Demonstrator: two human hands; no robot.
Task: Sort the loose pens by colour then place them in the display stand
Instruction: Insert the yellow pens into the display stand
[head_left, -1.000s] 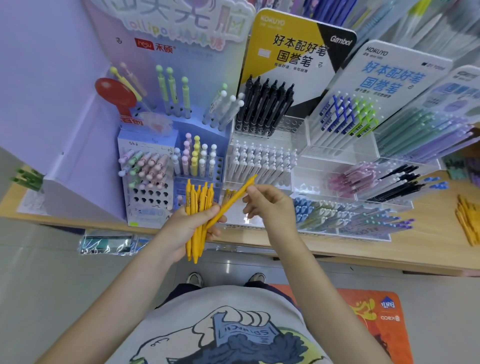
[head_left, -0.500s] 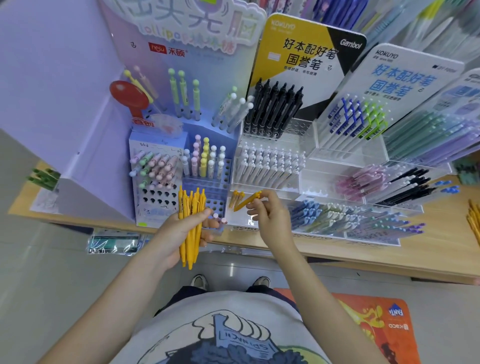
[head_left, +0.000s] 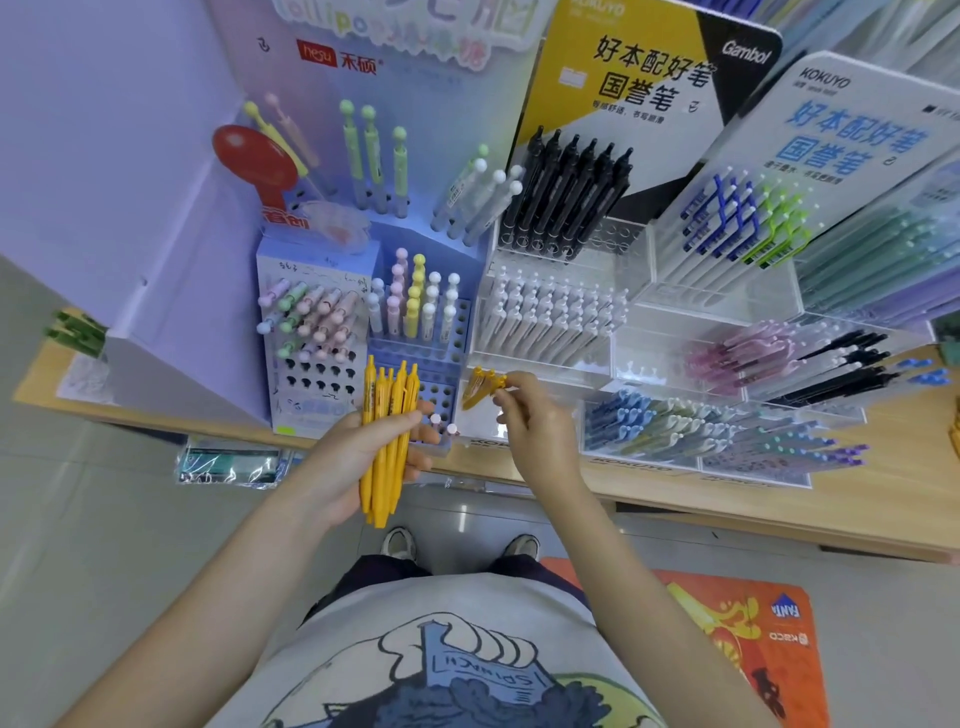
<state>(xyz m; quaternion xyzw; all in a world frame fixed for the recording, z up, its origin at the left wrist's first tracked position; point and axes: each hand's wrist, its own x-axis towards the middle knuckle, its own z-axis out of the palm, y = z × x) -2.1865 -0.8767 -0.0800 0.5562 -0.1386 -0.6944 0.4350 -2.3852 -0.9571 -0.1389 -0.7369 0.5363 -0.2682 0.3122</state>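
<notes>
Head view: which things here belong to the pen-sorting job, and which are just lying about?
In the job:
- left hand gripping a bundle of yellow pens
- right hand at the yellow pens in the stand
- clear display stand

Just lying about:
- black pens
- red sign
- orange mat
- plastic packets

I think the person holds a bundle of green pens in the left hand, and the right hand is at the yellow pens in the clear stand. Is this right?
Not quite: in the head view the bundle of pens in the left hand is yellow, not green. The right hand is indeed at the yellow pens in the clear stand.
</notes>
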